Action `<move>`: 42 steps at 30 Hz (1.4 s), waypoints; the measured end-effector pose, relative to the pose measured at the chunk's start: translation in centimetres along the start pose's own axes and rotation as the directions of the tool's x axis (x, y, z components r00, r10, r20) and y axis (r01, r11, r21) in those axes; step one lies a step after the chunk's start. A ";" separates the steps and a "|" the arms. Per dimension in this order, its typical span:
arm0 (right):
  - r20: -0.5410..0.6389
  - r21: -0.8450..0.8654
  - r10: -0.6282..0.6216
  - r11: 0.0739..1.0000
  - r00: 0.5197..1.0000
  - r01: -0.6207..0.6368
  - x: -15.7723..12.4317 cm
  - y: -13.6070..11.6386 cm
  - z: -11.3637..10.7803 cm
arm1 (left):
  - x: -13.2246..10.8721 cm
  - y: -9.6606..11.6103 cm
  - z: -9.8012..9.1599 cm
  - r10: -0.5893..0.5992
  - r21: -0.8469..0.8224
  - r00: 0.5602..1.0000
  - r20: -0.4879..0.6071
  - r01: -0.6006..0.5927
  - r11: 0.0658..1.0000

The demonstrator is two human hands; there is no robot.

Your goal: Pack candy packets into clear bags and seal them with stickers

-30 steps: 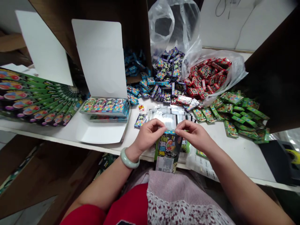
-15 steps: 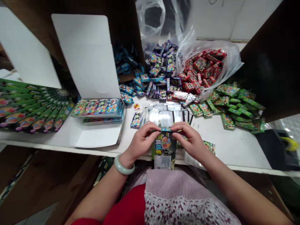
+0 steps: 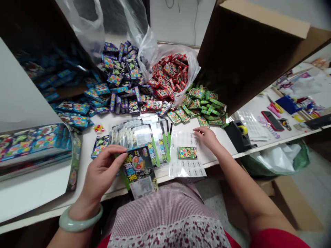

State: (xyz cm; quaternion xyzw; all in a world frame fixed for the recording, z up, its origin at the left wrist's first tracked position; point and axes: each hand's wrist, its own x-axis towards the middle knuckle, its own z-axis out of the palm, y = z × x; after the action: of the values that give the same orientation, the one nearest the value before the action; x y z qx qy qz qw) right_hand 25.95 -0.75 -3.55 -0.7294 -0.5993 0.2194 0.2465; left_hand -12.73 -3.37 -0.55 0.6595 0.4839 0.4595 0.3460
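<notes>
My left hand [image 3: 104, 172] pinches the top left corner of a flat black-and-green candy packet [image 3: 139, 168], with coloured lettering and a pale label panel. The packet hangs tilted over the table's front edge. My right hand [image 3: 208, 137] is at the upper right edge of a clear sheet of round stickers [image 3: 178, 170]; its thumb and forefinger are close together, and anything between them is too small to make out. On the sheet lies a small green candy box [image 3: 187, 153]. Behind the held packet is a spread stack of similar flat packets [image 3: 161, 137].
Small boxes lie in heaps: blue [image 3: 77, 108], purple [image 3: 120, 69], red [image 3: 169, 72] in a plastic bag [image 3: 192, 58], and green [image 3: 210, 106]. A tape dispenser [image 3: 238, 136] stands right. An open white carton [image 3: 38, 193] holds boxes at left. Some loose candies [image 3: 98, 128] lie nearby.
My right hand has let go of the packet and moved right to the sticker sheet. My left hand still holds the packet. The view has swung right.
</notes>
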 end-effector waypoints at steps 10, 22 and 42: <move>0.017 -0.039 -0.026 0.999 1.000 0.027 -1.0 0.9 1.4 | 0.2 0.5 0.5 -0.033 0.051 0.999 -0.044 0.035 0.998; 0.247 0.519 -0.296 0.844 0.922 0.132 -3.4 -7.0 -1.4 | 0.1 0.6 1.7 0.011 -0.064 1.000 -0.008 -0.012 0.998; 0.695 0.321 -0.317 0.940 0.645 0.117 0.7 -20.3 5.3 | 0.0 0.8 2.0 0.001 -0.204 1.000 -0.001 -0.001 0.979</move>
State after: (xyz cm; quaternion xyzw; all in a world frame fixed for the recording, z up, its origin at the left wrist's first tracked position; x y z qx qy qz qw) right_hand 7.25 3.75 4.94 -0.4638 -0.6986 0.5361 0.0970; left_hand -10.64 -3.61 -0.52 0.6209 0.4341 0.5069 0.4113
